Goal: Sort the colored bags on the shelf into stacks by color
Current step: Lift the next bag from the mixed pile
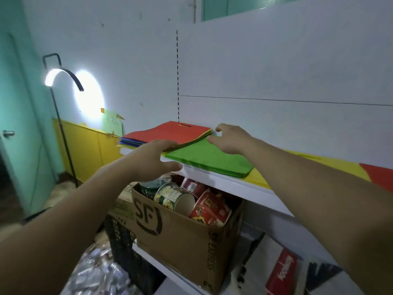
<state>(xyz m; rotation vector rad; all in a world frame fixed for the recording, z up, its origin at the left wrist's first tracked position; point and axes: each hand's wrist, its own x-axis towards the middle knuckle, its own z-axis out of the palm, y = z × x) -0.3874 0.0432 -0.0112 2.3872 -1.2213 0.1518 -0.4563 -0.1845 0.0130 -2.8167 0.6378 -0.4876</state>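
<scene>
Lifting with your left fingers straight inside the red-topped fabric bag pile, right fingers loose, empty, may drag extra colours.

green bags: looking like matt, felt-like cloth, lying smooth
red bag: showing the same matt cloth finish
shelf: showing smooth white board, shining faintly
box: showing rough brown cardboard, carrying black print
cups: gleaming with glossy printed wrap
crate: showing black latticed plastic
lamp pole: looking like thin black metal
</scene>
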